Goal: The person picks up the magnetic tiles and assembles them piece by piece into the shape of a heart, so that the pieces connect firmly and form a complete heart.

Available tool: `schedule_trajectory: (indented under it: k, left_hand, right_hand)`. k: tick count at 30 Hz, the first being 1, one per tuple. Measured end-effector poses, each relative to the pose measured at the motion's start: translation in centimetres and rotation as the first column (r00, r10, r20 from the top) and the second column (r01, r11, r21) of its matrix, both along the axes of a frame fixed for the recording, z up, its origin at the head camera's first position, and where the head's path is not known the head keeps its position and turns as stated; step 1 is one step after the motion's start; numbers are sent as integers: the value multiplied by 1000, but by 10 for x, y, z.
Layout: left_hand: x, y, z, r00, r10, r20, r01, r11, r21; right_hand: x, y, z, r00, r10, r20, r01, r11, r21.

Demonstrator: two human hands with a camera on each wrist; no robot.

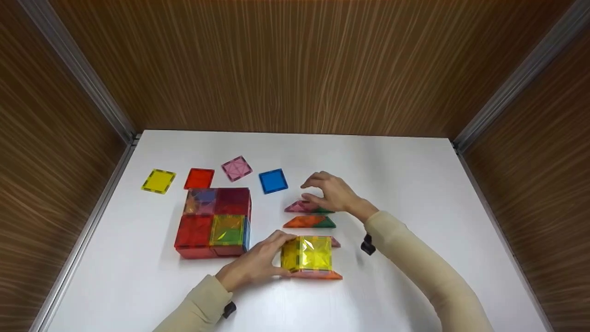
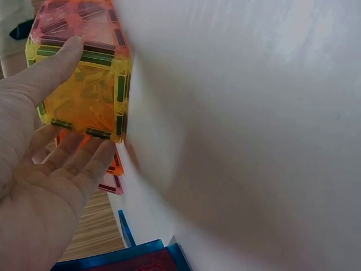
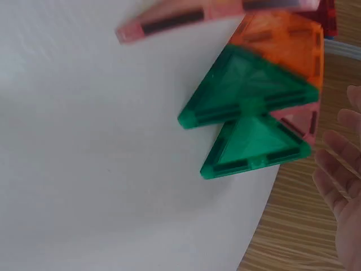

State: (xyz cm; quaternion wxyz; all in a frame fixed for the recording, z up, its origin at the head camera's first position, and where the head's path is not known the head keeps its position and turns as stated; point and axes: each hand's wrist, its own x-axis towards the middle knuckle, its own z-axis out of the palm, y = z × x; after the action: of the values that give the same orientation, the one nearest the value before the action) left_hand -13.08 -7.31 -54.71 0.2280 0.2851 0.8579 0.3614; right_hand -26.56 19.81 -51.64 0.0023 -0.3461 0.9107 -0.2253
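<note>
My left hand (image 1: 260,260) grips the left end of a box of yellow magnetic tiles (image 1: 315,252). In the left wrist view its thumb lies on the pink top edge of the box, and the fingers (image 2: 84,161) are under the yellow side. Pink and orange tile corners stick out on the right of the box. My right hand (image 1: 339,193), fingers bent and apart with nothing between them, hovers over a pink tile (image 1: 297,207) joined to a green one. Just nearer lies an orange tile (image 1: 297,222) beside another green triangle (image 3: 254,141).
Left of the hands stands a larger box of red magnetic tiles (image 1: 196,230), with a yellow-green square on its near right corner. Behind it lie loose square tiles: yellow (image 1: 158,181), red (image 1: 199,178), pink (image 1: 237,168) and blue (image 1: 273,180). Wood-grain panels enclose the white table (image 1: 396,161).
</note>
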Motion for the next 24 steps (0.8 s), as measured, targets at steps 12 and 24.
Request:
schedule_trajectory:
  k: [12, 24]
  left_hand:
    - [-1, 1, 2, 999, 14, 32, -14, 1000, -16]
    - [-1, 0, 2, 996, 38, 76, -38, 999, -6]
  right_hand:
    - [-38, -25, 3, 991, 132, 18, -131, 945, 299]
    - [-50, -51, -9, 981, 164, 101, -191, 887, 420]
